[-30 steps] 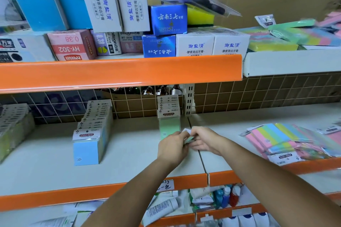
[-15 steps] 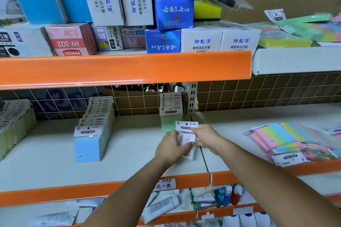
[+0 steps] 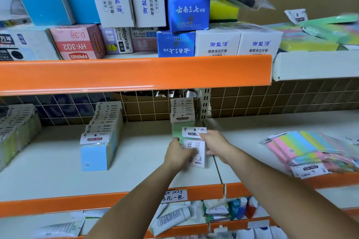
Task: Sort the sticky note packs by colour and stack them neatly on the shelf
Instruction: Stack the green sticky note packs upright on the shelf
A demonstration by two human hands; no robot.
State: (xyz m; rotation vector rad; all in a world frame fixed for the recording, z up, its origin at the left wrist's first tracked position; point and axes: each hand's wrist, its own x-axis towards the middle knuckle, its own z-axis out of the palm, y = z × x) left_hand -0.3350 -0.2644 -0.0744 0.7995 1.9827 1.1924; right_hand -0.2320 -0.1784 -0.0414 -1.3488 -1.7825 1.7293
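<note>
A glossy clear plastic wrap is covering the sticky note pack (image 3: 194, 147), with a matt white paper header card on top. The blue stack (image 3: 97, 145) near the shelf's front edge is showing the same shiny wrap over smooth paper. The shelf board (image 3: 48, 180) is looking like matt, off-white painted metal, while its front edge strip (image 3: 58, 203) is gleaming as glossy orange plastic. At the right edge, the loose multicolour packs (image 3: 303, 147) are glinting in thin plastic sleeves. The boxes (image 3: 217, 44) on the upper shelf are looking like smooth cardboard.
</note>
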